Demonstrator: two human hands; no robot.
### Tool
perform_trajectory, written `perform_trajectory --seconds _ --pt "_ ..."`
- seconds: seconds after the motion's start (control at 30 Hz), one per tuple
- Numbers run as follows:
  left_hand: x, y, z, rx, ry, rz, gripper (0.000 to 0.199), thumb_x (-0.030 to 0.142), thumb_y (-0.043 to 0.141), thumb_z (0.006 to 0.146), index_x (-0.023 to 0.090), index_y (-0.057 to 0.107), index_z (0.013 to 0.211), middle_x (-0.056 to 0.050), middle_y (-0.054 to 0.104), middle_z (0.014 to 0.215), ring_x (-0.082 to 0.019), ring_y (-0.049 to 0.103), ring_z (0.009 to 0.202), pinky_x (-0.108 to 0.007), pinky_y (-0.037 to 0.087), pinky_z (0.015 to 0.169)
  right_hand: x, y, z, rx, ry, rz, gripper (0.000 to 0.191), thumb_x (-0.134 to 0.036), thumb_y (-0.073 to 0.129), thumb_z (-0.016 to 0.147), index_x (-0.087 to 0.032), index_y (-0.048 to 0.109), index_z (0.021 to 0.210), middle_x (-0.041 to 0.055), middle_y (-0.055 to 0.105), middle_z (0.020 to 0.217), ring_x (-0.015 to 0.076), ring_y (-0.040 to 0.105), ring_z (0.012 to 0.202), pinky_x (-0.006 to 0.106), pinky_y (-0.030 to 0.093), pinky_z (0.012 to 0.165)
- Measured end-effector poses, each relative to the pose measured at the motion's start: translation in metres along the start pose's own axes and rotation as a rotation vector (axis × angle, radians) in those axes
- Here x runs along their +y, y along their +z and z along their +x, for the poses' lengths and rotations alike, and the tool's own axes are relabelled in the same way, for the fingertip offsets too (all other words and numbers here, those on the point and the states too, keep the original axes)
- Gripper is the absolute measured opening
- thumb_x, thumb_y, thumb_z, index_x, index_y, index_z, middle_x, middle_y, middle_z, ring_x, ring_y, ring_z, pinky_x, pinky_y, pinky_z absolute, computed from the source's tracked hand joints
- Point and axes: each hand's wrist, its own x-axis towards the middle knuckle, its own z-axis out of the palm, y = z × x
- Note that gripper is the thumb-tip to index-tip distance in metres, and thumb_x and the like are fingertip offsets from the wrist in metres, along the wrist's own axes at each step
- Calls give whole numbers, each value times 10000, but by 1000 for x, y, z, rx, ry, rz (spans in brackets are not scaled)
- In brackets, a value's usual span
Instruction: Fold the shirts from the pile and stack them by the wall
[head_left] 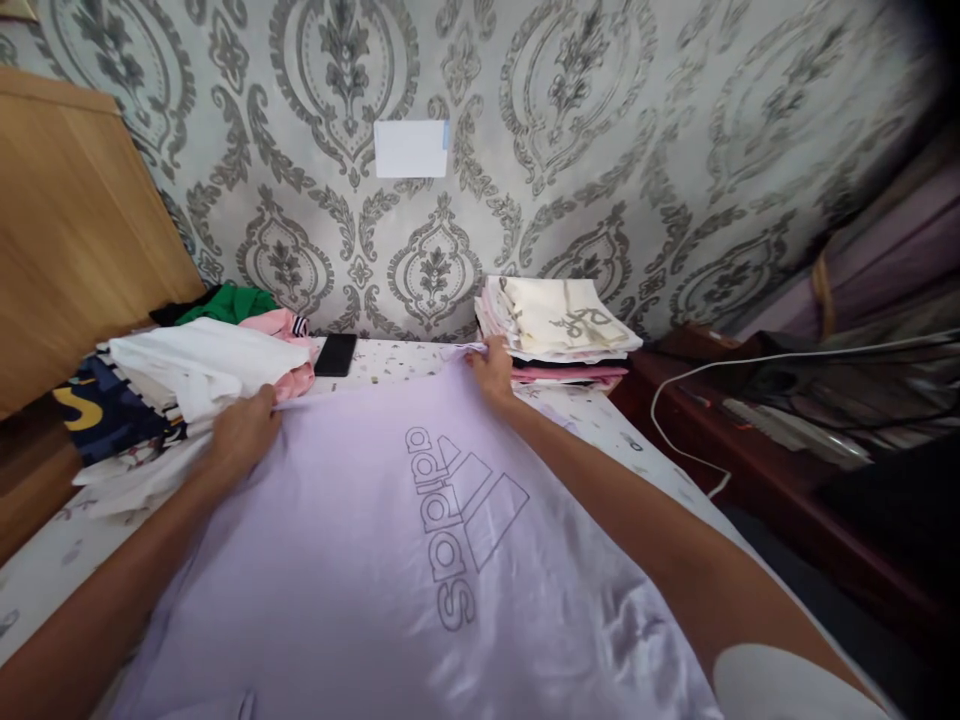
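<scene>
A lilac shirt (330,540) with an outlined adidas print lies spread over the white patterned surface, its far edge stretched between my two hands. At its far left corner, my left hand (246,430) is closed on the cloth, beside a loose heap of clothes. My right hand (491,368) pinches the far right part of the shirt, just left of a folded stack. Wrinkles run through the shirt's right side below my right forearm.
The folded stack (562,320) stands against the wallpapered wall. A black phone (336,355) lies near the loose clothes (195,360). Wooden furniture (82,220) is at the left. A white cable (682,375) crosses a dark red ledge (750,480) at the right.
</scene>
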Motion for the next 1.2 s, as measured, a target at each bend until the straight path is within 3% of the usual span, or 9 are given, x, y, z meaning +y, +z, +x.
perform_trajectory --seconds 0.17,0.33,0.47,0.57,0.67,0.8,0.93,1.07,1.2 --pt "2 3 -4 6 -5 80 343 205 315 966 103 544 1201 -219 726 975 -377 705 925 -413 491 735 4 14 -21 -85 -113 -53 382 -127 420 774 -168 603 1106 138 646 1137 273 564 1136 459 436 1022" --pt "10 5 -18 134 55 65 401 126 298 952 77 515 1286 -250 668 1107 -369 684 974 -448 502 800 -1 10 -28 -132 -205 -81 625 -85 412 766 -168 531 1374 134 496 1489 262 447 1379 495 387 1119" --pt "25 20 -44 100 411 -122 424 172 394 949 171 495 1362 -173 587 1333 -304 565 1220 -431 459 981 -15 1 -49 -160 -336 -197 578 -136 347 888 -176 485 1449 112 361 1601 238 453 1395 442 418 1111" --pt "23 34 -51 29 579 -233 388 232 385 985 231 506 1354 -111 536 1432 -248 487 1321 -417 408 1073 -17 -6 -69 -364 -399 -342 497 -275 364 968 -205 505 1440 121 438 1557 268 447 1401 506 379 1131" --pt "2 35 -44 35 443 -175 354 194 375 980 176 557 1283 -157 568 1367 -280 506 1294 -469 397 1084 -10 -13 -81 -478 -313 -509 487 -375 351 1002 -232 509 1440 125 471 1533 286 397 1437 569 327 1145" --pt "-27 17 -25 67 220 -73 385 120 346 951 144 541 1282 -185 618 1223 -297 627 1079 -434 507 895 -13 -18 -83 -449 -248 -612 477 -334 313 1017 -203 519 1427 153 463 1529 283 392 1437 554 336 1135" --pt "-25 1 -13 41 170 62 443 121 337 962 172 481 1377 -164 682 1120 -283 685 930 -382 511 784 -59 -6 -97 -434 -301 -613 398 -246 361 998 -131 617 1281 218 420 1540 344 385 1427 583 320 1117" --pt "-6 -10 -2 40 185 180 403 90 319 954 96 609 1234 -217 681 1081 -324 678 994 -388 494 796 -137 25 -133 -677 -566 -346 285 -236 437 990 -150 672 1127 189 511 1460 292 470 1348 485 348 1100" --pt "2 -30 11 118 231 190 383 78 337 941 69 632 1185 -264 606 1231 -365 596 1157 -412 472 843 -199 63 -164 -796 -673 -156 300 -298 470 993 -172 610 1227 164 529 1430 287 484 1313 518 338 1091"
